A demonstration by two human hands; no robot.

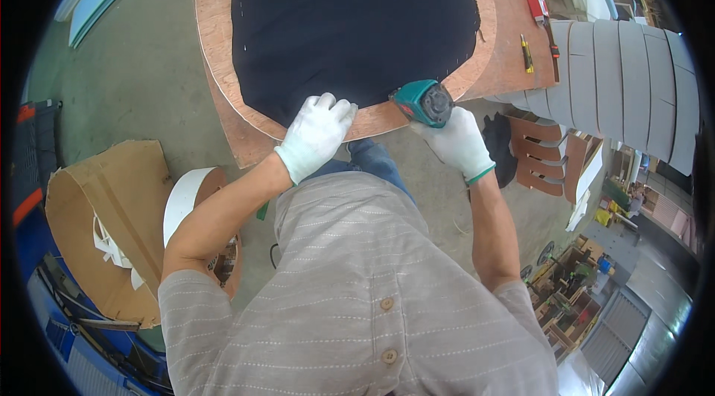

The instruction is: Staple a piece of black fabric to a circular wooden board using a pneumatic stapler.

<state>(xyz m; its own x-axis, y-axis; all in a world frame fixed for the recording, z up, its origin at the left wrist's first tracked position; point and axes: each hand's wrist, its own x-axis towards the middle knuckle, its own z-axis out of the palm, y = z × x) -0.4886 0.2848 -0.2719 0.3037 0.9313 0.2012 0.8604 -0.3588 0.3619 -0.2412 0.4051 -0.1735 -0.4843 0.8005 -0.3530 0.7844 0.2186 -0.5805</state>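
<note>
A black fabric sheet point(350, 24) lies over a curved plywood frame point(214, 46), with small staples showing along its side edges. At the fabric's near edge, my white-gloved left hand point(316, 132) has its fingers curled and closed on the cloth. My right hand point(456, 144), gloved too, is wrapped round a teal and black staple gun point(424, 102). The gun's nose rests at or just over the fabric's near right edge; the exact contact is hidden beneath its body.
The plywood tabletop point(514, 72) holds a yellow utility knife point(526, 53) and a red and white box point(536, 7). Grey curved panels point(596, 68) stand at right, slatted wooden pieces point(540, 158) below them. A cardboard box point(112, 225) and a white-edged curved piece point(182, 202) stand at left.
</note>
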